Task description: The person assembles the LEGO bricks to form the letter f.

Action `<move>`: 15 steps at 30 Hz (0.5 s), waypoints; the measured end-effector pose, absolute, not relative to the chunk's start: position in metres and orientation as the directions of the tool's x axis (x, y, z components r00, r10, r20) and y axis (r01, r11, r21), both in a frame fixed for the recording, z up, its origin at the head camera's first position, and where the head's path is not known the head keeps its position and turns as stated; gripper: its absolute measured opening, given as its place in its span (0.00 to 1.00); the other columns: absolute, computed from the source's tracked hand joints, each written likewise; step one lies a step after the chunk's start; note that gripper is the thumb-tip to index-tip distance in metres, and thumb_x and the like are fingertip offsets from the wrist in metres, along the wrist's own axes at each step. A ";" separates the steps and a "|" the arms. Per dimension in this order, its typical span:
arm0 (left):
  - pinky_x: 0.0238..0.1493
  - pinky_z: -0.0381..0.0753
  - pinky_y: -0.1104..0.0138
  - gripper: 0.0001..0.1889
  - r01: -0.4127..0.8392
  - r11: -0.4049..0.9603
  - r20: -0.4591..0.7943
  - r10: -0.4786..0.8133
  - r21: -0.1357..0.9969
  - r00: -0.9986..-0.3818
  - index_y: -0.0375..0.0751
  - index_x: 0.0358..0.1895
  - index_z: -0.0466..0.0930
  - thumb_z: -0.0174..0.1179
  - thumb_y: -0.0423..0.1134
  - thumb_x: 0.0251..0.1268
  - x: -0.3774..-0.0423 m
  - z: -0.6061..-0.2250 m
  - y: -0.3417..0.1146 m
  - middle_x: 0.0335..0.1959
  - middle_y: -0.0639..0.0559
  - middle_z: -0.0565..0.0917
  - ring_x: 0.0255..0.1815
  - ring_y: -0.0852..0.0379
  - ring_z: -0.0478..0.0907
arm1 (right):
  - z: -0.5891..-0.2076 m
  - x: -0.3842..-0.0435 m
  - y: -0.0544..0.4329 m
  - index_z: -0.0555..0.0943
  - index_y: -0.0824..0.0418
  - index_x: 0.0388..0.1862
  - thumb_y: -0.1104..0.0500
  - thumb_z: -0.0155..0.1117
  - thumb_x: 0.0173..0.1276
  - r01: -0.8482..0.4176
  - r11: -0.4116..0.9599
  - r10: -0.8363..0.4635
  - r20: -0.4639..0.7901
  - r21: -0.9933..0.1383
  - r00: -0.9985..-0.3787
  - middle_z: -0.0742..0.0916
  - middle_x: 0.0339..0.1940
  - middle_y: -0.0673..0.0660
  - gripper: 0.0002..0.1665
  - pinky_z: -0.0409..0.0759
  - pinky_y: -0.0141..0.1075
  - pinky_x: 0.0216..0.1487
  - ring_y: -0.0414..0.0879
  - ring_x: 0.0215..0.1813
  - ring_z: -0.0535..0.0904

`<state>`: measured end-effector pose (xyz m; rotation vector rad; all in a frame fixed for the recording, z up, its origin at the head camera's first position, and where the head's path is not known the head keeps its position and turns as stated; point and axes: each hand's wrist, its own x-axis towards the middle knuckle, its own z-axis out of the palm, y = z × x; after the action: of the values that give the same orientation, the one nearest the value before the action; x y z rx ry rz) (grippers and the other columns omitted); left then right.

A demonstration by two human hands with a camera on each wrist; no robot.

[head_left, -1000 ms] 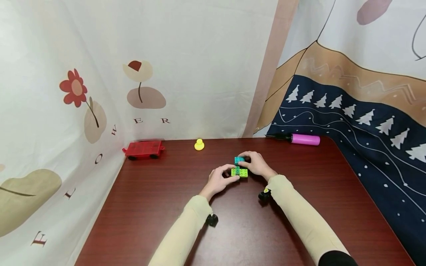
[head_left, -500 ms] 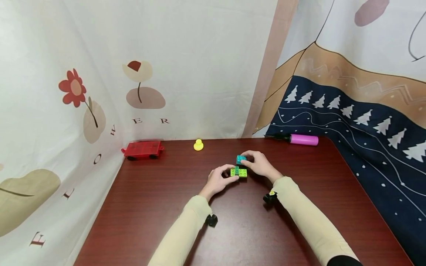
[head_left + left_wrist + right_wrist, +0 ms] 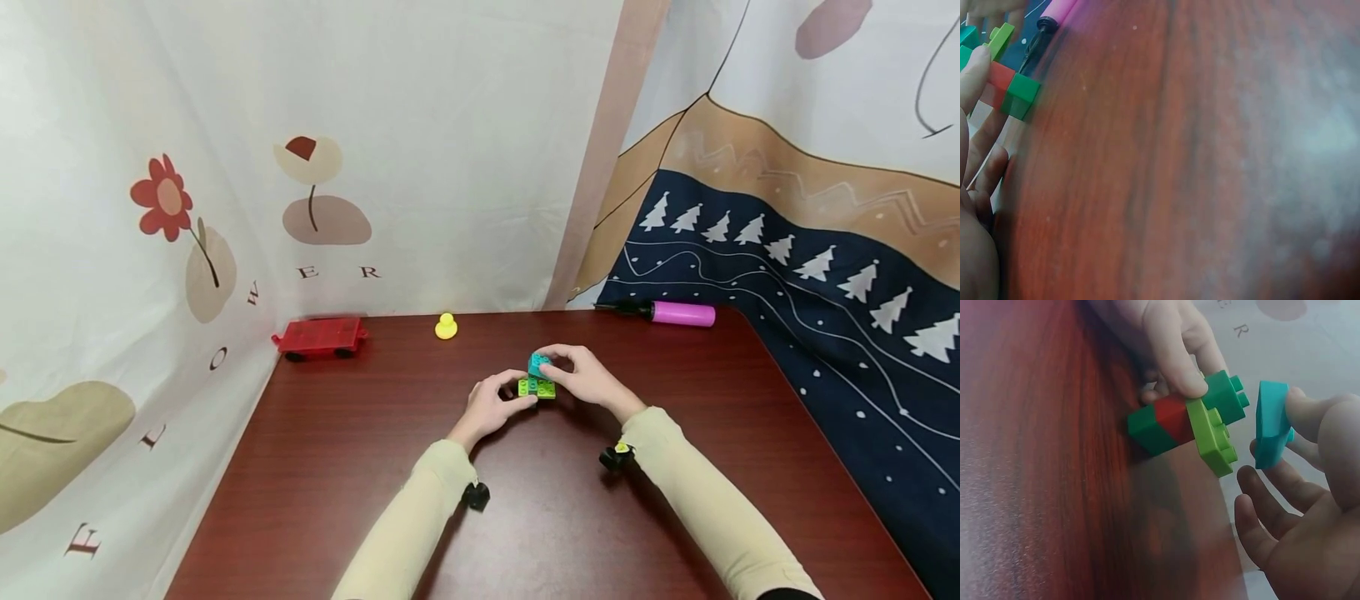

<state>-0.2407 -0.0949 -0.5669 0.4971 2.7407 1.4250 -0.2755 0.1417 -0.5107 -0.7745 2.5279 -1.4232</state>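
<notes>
We see both hands occupied above the counter (image 3: 540,533), a little right of centre. The left hand (image 3: 491,408) pinches an upright block stack (image 3: 1174,417) between thumb and fingers: green at the bottom, red next, then a long lime brick with a darker green one on its middle. We judge that this grip steadies the stack, which would otherwise be free to tip, since the lime brick juts out to both sides. The right hand (image 3: 588,379) clasps a turquoise brick (image 3: 538,364) by its sides just above the stack; the right wrist view shows a gap between the two, so they are not touching. Holding it by the sides probably keeps its underside free. Along the far edge, at the left, stands a red toy wagon (image 3: 322,337); a small yellow toy (image 3: 446,327) (too small for us to say what it represents) sits near the middle, and a pink-bodied tool with a slim black end (image 3: 682,314) lies at the right. We suppose these were placed there to leave working room. We can read no brand or label on the bricks; the only writing we make out is FLOWER, spelled in spaced letters across the pale curtain (image 3: 450,150).
</notes>
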 end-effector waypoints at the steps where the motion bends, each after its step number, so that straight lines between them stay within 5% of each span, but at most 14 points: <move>1: 0.48 0.79 0.61 0.24 0.273 0.533 0.133 0.286 0.801 -0.949 0.57 0.63 0.85 0.71 0.58 0.67 -0.240 -0.567 -0.095 0.45 0.61 0.88 0.42 0.61 0.80 | -0.511 -0.274 0.142 0.84 0.60 0.64 0.55 0.65 0.80 -0.379 0.422 -0.505 0.133 -0.823 -0.853 0.88 0.56 0.55 0.19 0.79 0.52 0.65 0.51 0.58 0.81; 15: 0.48 0.79 0.61 0.23 0.265 0.535 0.124 0.284 0.802 -0.951 0.58 0.63 0.85 0.71 0.59 0.67 -0.240 -0.567 -0.095 0.46 0.61 0.87 0.42 0.61 0.80 | -0.513 -0.266 0.144 0.84 0.58 0.63 0.58 0.67 0.78 -0.460 0.389 -0.555 0.195 -0.799 -0.808 0.89 0.52 0.52 0.18 0.81 0.47 0.61 0.47 0.54 0.83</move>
<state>-0.2404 -0.0953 -0.5666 0.4888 2.7339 1.4227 -0.2664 0.1437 -0.5132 -0.9280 2.5299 -1.4025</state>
